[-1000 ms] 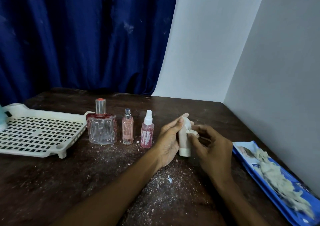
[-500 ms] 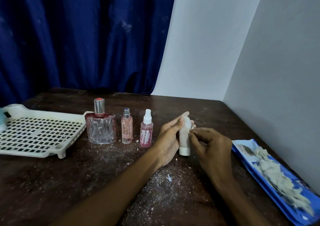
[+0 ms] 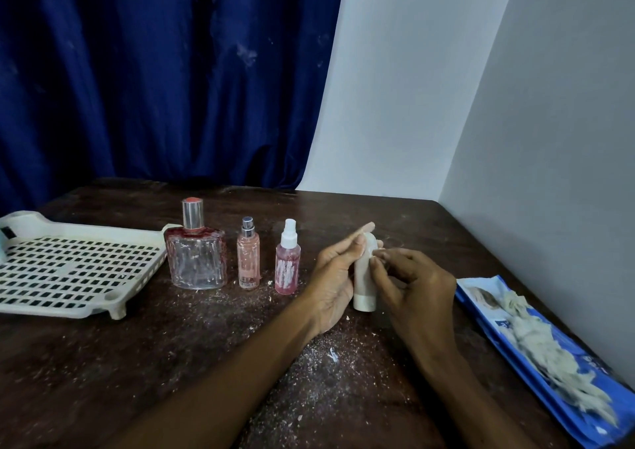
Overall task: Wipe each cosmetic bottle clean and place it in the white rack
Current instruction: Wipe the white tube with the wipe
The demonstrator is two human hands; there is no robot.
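The white rack (image 3: pixel 86 227) runs off the left edge, as does a pale teal thing (image 3: pixel 1 249) at its far side (only a sliver shows, too little to name), and the blue packet (image 3: pixel 584 359) at the counter's (image 3: pixel 137 362) right is cut by the lower right corner. Of the tube (image 3: pixel 364 297), the middle is covered by the left hand (image 3: pixel 335 276) and the right hand (image 3: pixel 412 287), whose curled fingers (image 3: pixel 381 270) may pinch a whitish scrap, too small to tell. Print on the pink spray bottle (image 3: pixel 288 266) and the slim bottle (image 3: pixel 248 259) is unreadable.
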